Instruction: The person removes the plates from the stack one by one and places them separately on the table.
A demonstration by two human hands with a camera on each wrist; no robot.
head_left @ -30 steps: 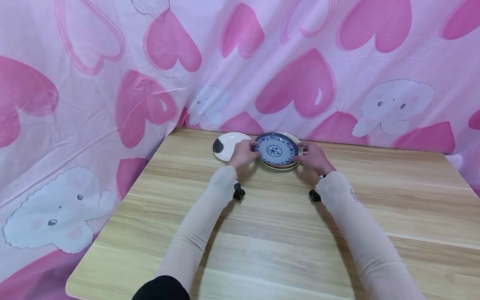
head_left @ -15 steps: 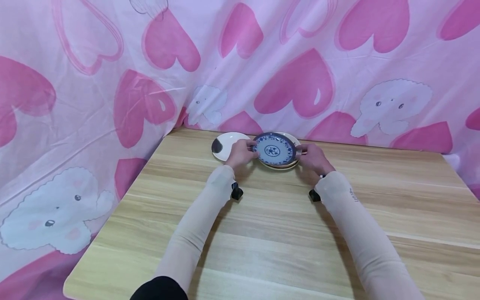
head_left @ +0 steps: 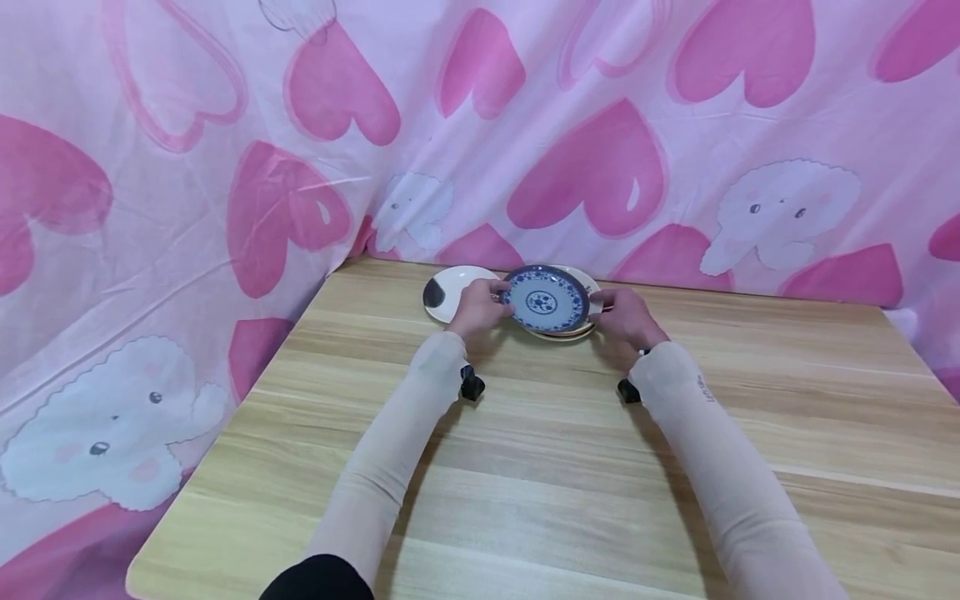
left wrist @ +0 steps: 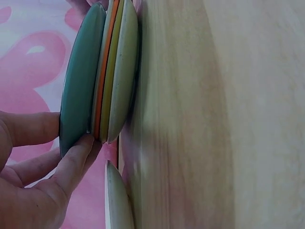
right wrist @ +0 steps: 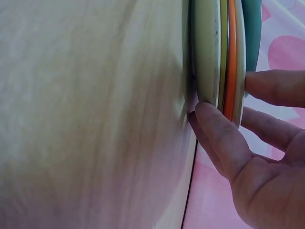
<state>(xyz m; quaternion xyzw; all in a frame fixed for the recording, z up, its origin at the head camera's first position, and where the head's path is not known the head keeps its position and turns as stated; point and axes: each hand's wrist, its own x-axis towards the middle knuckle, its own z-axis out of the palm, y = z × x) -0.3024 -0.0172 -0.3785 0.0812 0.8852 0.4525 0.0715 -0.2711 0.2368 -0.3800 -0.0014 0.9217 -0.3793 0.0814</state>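
Note:
A blue-and-white patterned plate point(head_left: 541, 301) lies on top of a plate stack point(head_left: 584, 332) at the back of the table, shifted left of the plates below. Its teal underside point(left wrist: 82, 78) shows in the left wrist view. My left hand point(head_left: 478, 307) pinches the left edge of this top plate, thumb above and fingers beneath. On the opposite side, my right hand point(head_left: 628, 317) holds the stack's right edge. In the right wrist view its thumb is at the upper rims and a fingertip touches the lowest cream plate point(right wrist: 206, 57). Orange and olive rims show between.
A white plate point(head_left: 463, 283) with a dark patch sits on the table just left of the stack, partly behind my left hand. The wooden table point(head_left: 525, 483) meets a pink heart-print curtain point(head_left: 592, 167) at the back and left.
The blue-and-white plate has slid a little left relative to the stack, together with my left hand. My right hand has stayed nearly still at the stack's right edge.

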